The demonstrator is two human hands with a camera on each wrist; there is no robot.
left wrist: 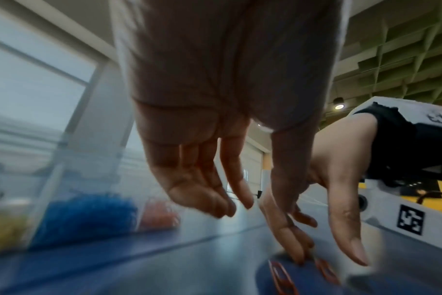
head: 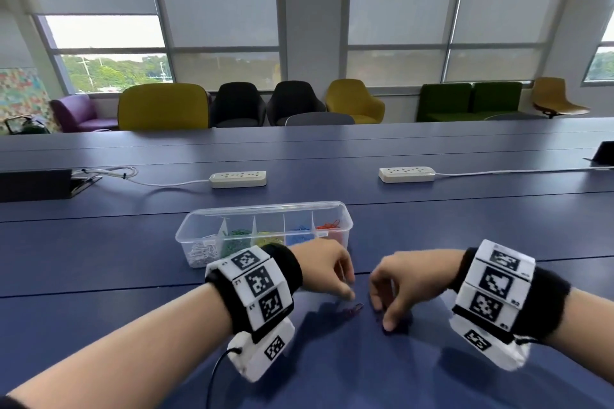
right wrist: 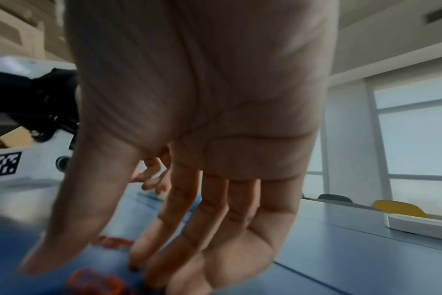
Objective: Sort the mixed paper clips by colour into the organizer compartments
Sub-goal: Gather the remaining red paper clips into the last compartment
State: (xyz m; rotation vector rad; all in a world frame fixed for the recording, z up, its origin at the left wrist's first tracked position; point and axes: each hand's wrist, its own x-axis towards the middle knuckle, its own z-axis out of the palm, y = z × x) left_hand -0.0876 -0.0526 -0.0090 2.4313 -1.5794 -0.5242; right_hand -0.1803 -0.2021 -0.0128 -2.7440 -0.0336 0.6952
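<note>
The clear organizer (head: 199, 226) stands on the blue table (head: 99, 292), its compartments holding white, green, yellow, blue and red clips. It sits blurred at the left of the left wrist view as the organizer (left wrist: 63, 179). A few loose red paper clips (head: 354, 309) lie on the table in front of it, between my hands. My left hand (head: 345, 289) hovers just above them with relaxed fingers (left wrist: 215, 201), holding nothing. My right hand (head: 382, 312) reaches down; its fingertips (left wrist: 300, 257) touch the table beside the red clips (left wrist: 280, 277), thumb apart. The right wrist view shows blurred red clips (right wrist: 96, 281) under that hand (right wrist: 88, 257).
Two white power strips (head: 238, 179) (head: 407, 174) with cables lie farther back on the table. A black box (head: 36, 186) sits at the far left. Armchairs line the windows beyond the table. Bare tabletop extends to both sides of my hands.
</note>
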